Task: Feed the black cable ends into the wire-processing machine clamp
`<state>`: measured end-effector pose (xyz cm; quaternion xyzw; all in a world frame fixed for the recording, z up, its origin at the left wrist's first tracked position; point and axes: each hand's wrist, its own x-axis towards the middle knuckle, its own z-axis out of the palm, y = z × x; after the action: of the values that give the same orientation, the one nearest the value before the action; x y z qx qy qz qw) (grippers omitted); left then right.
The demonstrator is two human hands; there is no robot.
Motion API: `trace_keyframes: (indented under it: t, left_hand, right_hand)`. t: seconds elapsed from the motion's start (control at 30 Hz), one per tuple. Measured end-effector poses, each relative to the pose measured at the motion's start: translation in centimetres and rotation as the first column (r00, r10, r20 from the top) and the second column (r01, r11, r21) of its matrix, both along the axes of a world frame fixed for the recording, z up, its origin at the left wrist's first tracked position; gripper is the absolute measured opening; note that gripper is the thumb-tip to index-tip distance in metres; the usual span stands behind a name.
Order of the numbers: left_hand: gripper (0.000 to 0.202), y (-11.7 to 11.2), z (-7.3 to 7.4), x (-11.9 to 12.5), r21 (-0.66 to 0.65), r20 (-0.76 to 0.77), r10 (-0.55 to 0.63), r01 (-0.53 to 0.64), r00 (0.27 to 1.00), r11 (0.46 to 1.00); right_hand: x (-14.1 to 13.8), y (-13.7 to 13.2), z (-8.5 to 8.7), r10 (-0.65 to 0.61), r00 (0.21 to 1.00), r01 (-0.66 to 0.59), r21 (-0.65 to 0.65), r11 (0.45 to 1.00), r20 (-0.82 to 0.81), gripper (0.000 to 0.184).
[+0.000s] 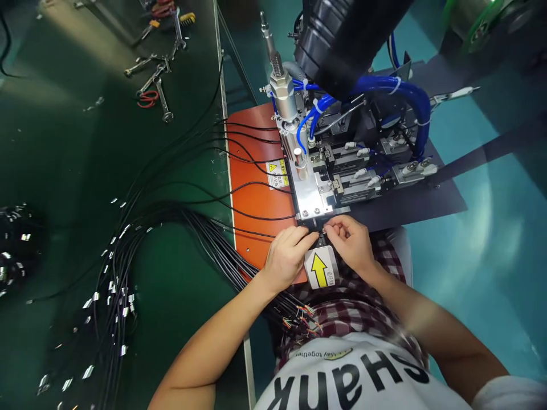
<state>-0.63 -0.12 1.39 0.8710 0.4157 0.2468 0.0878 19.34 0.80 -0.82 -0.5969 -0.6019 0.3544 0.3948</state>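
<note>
My left hand (288, 253) and my right hand (350, 242) meet at the front edge of a small metal machine (314, 191), just above a white label with a yellow arrow (320, 267). Both hands have their fingers pinched together on the end of a thin black cable (256, 230) at the machine's mouth. The cable end itself is hidden by my fingertips. A bundle of black cables (205, 239) with stripped coloured wire tips (301, 319) lies across my lap and the green table (64, 171).
An orange mat (252, 188) lies under the machine, crossed by several cables. Wrenches and red-handled pliers (156, 85) lie at the table's far end. Blue air hoses (393, 88) loop over the machine. A teal floor (478, 239) spreads to the right.
</note>
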Motion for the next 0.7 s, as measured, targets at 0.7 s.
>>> trace_keyframes:
  t: [0.7]
  left_hand:
    - [0.027,-0.8,0.9,0.1,-0.052,-0.062,0.133,-0.137,0.989,0.989]
  right_hand:
    - [3.6,4.2,15.9,-0.038,0.994,0.074,0.374,0.924,-0.1,0.025]
